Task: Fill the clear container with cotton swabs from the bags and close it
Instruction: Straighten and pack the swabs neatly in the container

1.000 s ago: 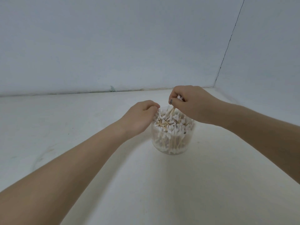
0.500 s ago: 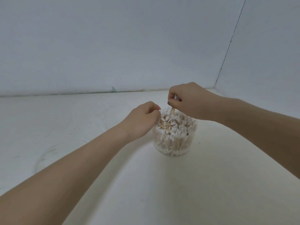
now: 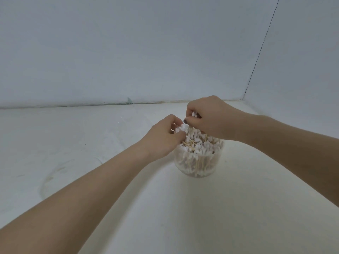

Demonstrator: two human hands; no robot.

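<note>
Swabs (image 3: 197,145) heap above the clear container (image 3: 198,165) at frame center; left hand (image 3: 163,138) and right hand (image 3: 211,118) each pinch some above its rim.

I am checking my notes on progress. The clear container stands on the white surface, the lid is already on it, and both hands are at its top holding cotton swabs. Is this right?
Not quite: no lid is on the container. The head view shows its top open, with cotton swabs heaped above the rim. The rest holds: it stands on the white surface, and the left hand and right hand hold swabs at its top.
</note>
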